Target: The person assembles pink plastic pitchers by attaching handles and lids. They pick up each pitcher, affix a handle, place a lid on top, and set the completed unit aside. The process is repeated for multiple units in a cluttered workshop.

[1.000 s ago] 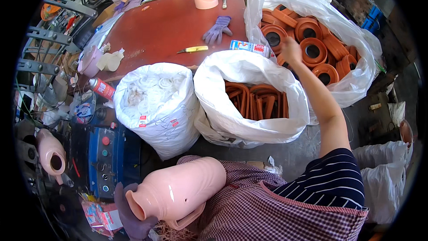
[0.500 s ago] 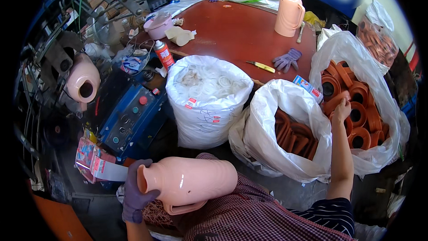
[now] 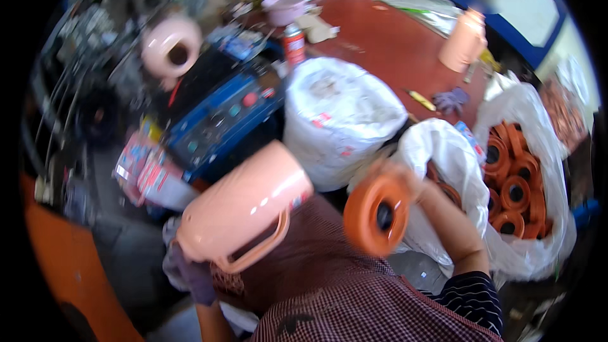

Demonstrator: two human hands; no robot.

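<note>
A glossy pink thermos jug (image 3: 244,199) lies tilted across my lap, its handle toward me and its base end up to the right. My left hand (image 3: 195,278), in a purple glove, is closed round its neck end at lower left. Bare and smeared by motion, my right hand (image 3: 402,180) grips an orange round plastic base (image 3: 380,215) with a dark centre, held in the air just right of the jug and apart from it. Several similar orange bases (image 3: 514,193) fill the clear bag (image 3: 551,240) at the right.
A white sack (image 3: 316,152) of clear rings stands ahead, beside another white sack (image 3: 437,136) holding orange parts. A blue control box (image 3: 218,123) is at left. The red table (image 3: 380,38) holds a pink jug (image 3: 463,44), a knife (image 3: 421,100) and a glove (image 3: 451,100).
My right hand has come from the right-hand bag toward the jug, bringing an orange base. The jug's base end has tipped upward. The whole view has swung.
</note>
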